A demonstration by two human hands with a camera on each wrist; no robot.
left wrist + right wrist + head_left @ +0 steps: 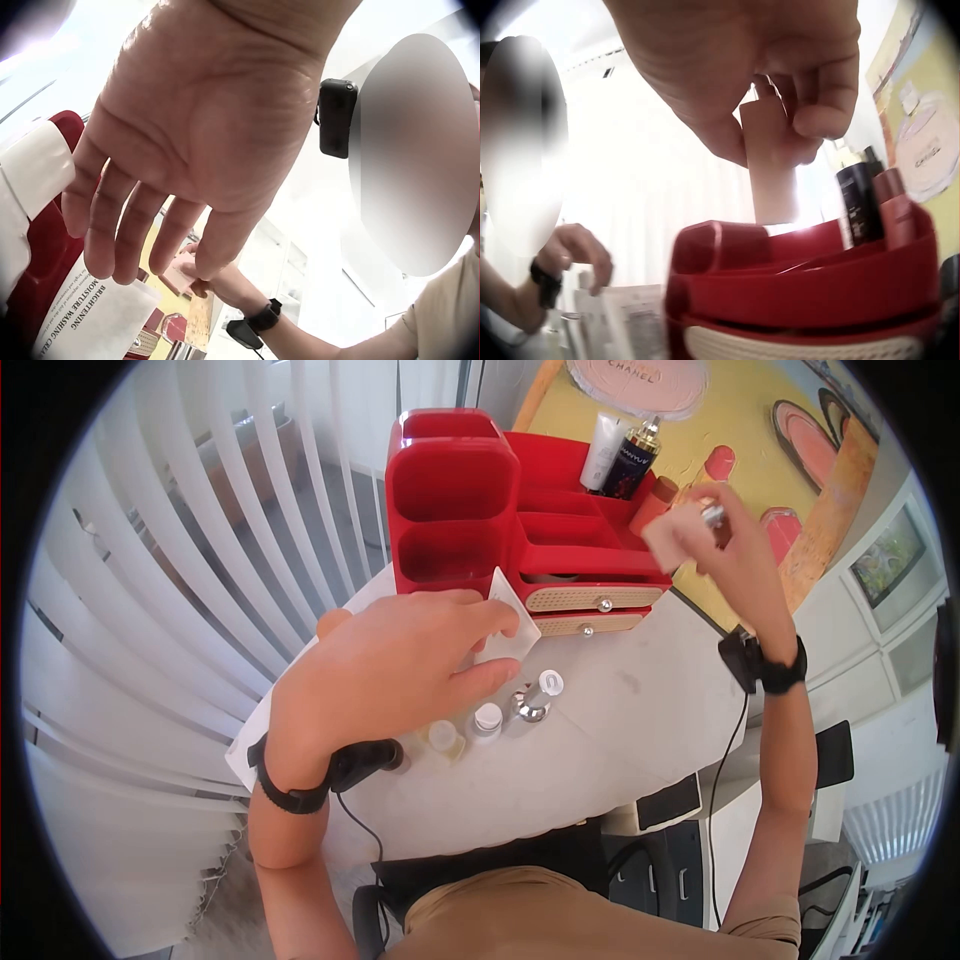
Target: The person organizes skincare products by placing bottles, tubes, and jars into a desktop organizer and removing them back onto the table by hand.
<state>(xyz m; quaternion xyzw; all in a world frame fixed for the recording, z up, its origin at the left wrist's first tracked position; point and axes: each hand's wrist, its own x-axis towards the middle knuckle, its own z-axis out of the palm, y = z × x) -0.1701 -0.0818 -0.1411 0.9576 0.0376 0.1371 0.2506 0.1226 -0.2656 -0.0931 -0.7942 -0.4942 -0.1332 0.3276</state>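
"BRIGHTENING MOISTURE WASHING" tube (106, 324), "CHANEL" painting (705, 422)

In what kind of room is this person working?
Probably a bedroom or dressing corner: a red plastic cosmetics organizer, a dark glass perfume bottle, and white vertical blinds suggest it.

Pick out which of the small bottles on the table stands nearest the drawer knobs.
The shiny silver bottle, farthest right of the row in the head view; the white-capped bottle and yellowish bottle stand farther left.

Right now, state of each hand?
Left hand: open, holding nothing, by the white tube.
Right hand: closed on a pink container.
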